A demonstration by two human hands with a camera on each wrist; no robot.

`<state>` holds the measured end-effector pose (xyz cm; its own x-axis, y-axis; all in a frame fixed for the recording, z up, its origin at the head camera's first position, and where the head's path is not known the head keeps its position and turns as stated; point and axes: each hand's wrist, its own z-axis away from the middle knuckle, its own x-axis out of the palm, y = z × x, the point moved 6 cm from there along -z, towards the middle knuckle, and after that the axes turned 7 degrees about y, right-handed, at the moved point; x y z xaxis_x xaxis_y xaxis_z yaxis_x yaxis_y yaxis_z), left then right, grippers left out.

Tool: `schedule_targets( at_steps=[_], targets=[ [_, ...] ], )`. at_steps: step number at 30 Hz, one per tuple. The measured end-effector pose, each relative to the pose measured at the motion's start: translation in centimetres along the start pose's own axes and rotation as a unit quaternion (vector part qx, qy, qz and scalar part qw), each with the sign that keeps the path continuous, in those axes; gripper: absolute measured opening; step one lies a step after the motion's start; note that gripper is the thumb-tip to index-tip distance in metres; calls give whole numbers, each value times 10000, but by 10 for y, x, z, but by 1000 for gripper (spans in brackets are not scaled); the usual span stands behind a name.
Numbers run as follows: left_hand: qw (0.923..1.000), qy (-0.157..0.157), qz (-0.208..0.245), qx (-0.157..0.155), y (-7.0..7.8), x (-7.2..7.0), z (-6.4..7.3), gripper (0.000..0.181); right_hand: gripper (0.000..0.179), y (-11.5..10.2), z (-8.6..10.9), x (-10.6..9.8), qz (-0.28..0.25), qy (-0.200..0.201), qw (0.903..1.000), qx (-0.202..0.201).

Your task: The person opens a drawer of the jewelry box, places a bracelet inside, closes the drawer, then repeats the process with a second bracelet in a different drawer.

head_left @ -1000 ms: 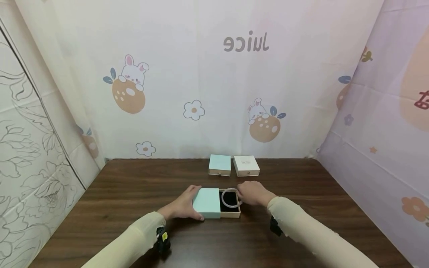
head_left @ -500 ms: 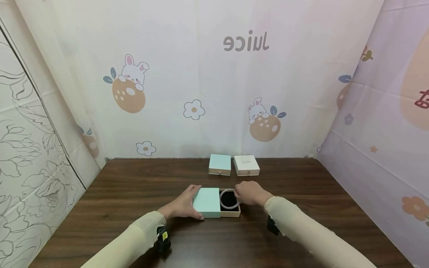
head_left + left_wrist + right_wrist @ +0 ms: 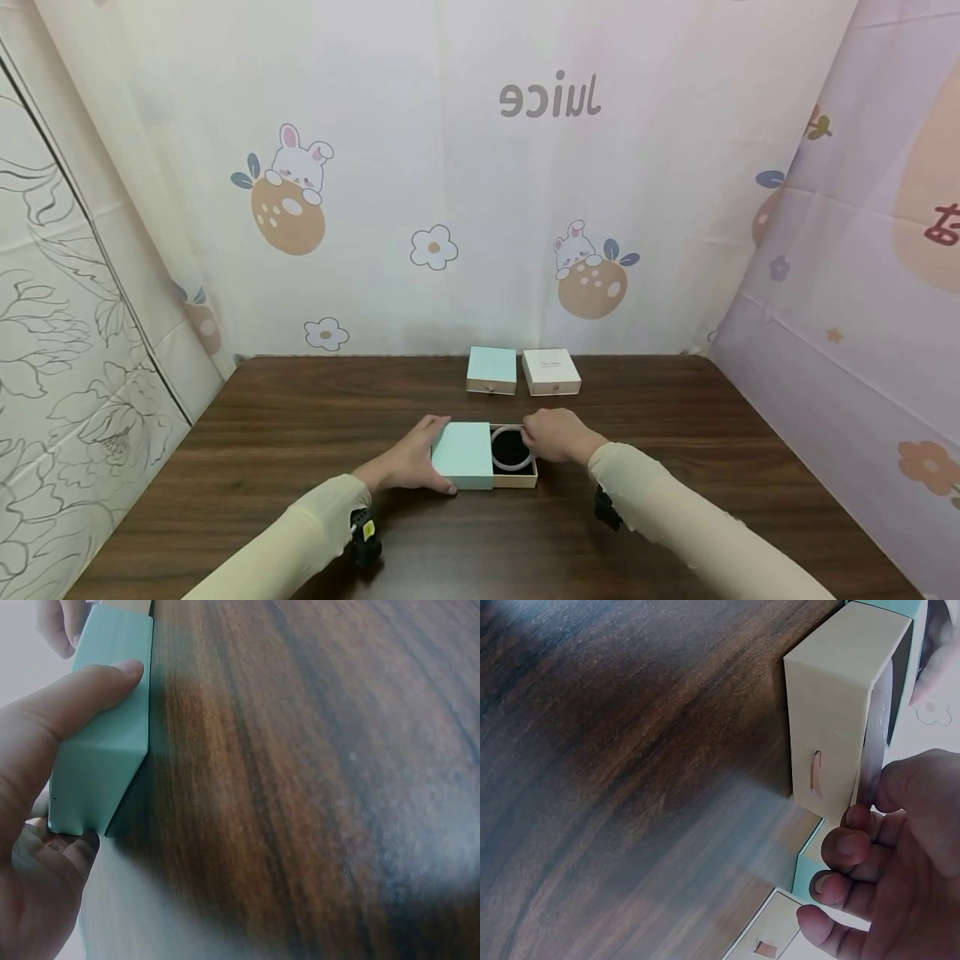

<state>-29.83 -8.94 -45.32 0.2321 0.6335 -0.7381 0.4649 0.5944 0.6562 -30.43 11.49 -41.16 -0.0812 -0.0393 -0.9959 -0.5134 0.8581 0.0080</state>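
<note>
A mint-green drawer box (image 3: 461,454) lies on the table with its cream drawer (image 3: 516,481) pulled out to the right. My left hand (image 3: 408,458) grips the sleeve's left end, the thumb (image 3: 112,682) along its front side. In the drawer, over a black lining, is a pale translucent bangle (image 3: 512,468). Its right side is pinched between thumb and forefinger of my right hand (image 3: 558,435). Seen from the right wrist, the bangle (image 3: 876,724) sits at the drawer's rim, above a small ribbon pull tab (image 3: 816,774) on the front.
Farther back stand a closed light-blue drawer box (image 3: 492,367) and a closed white drawer box (image 3: 552,371), side by side. The dark wooden table (image 3: 300,400) ends at a printed curtain (image 3: 375,167).
My right hand has moved slightly left with the bangle, which has shifted left over the drawer and now lies flatter. The left hand and the box have stayed put.
</note>
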Motion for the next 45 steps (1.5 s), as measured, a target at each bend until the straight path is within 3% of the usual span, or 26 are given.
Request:
schedule_targets(
  at_steps=[9, 20, 37, 45],
  targets=[
    [10000, 9, 32, -39, -1, 0, 0, 109, 28, 2, -4, 7, 157, 38, 9999, 29],
    [10000, 20, 50, -56, -1, 0, 1, 109, 29, -5, -4, 0, 506, 381, 9976, -285],
    [10000, 38, 3, -21, -1, 0, -1, 109, 34, -12, -3, -4, 1163, 855, 9868, -740],
    [10000, 26, 22, 20, -2, 1, -2, 108, 32, -15, -5, -3, 1502, 878, 9808, -882]
  ],
)
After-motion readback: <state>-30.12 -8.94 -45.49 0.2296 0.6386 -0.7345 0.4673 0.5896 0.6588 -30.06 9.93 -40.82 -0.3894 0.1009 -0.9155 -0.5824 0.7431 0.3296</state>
